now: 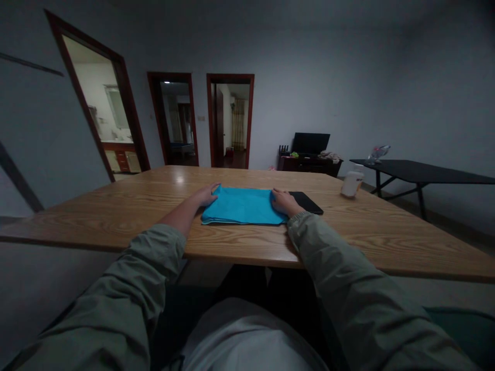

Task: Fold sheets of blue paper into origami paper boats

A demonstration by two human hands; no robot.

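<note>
A bright blue folded cloth (243, 205) lies flat on the wooden table in front of me, its layers showing along the near left edge. My left hand (207, 195) is closed on its far left corner, which stands up slightly, with the thumb on the near side. At the right edge, my right hand (284, 201) has its fingers curled onto the cloth and grips it there. Just beyond that hand, a flat black object (307, 203) lies partly hidden behind the hand and cloth; its kind is unclear.
A white bottle (352, 182) with a label stands on the right of the wooden table (154, 191). Further right is a black table (421, 170) with a clear plastic item on it. A screen (310, 142) sits on a low cabinet at the back wall, near several doorways.
</note>
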